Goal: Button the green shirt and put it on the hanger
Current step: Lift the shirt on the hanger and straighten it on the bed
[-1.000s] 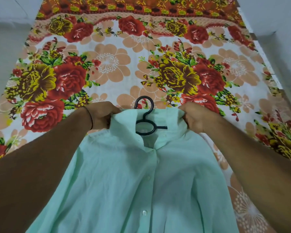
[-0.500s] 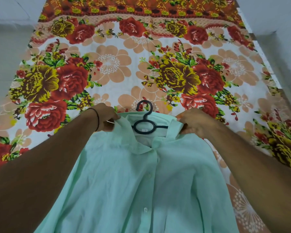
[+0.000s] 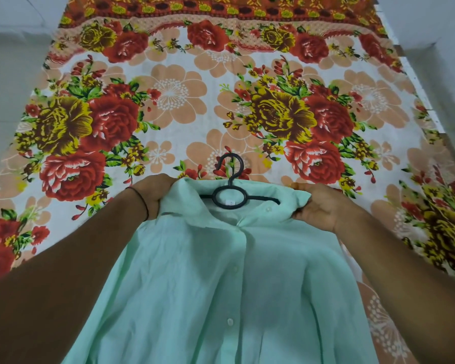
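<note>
At about nine o'clock from the hanger's ring, the left hand (image 3: pixel 155 195) has its fingers curled round the shoulder cloth of the green shirt (image 3: pixel 221 285), just beside the collar; a dark thread band (image 3: pixel 143 203) circles that wrist. The shirt lies front-up on the floral bedsheet (image 3: pixel 168 101), its body running toward six o'clock and out of the bottom edge. The placket is closed wherever it shows, with two buttons (image 3: pixel 229 321) visible down the middle. In the open neck sits the black hanger (image 3: pixel 230 197). Its hook points to twelve o'clock and lies on the sheet beyond the collar, and its arms run out under the cloth toward nine and three. At three o'clock the right hand (image 3: pixel 318 206) pinches the other collar side and shoulder, fingers clenched on the bunched fabric. A small button (image 3: pixel 268 209) on the collar stand near that hand looks unfastened, though this is hard to judge. The buttoning seems largely done, and the step in hand is seating the shirt on the hanger. The next move probably calls for drawing each shoulder evenly over the hanger arms and smoothing the collar flat. After that the person could let go of the cloth and lift the whole thing by the hook, watching that the light fabric does not slide off one side.
</note>
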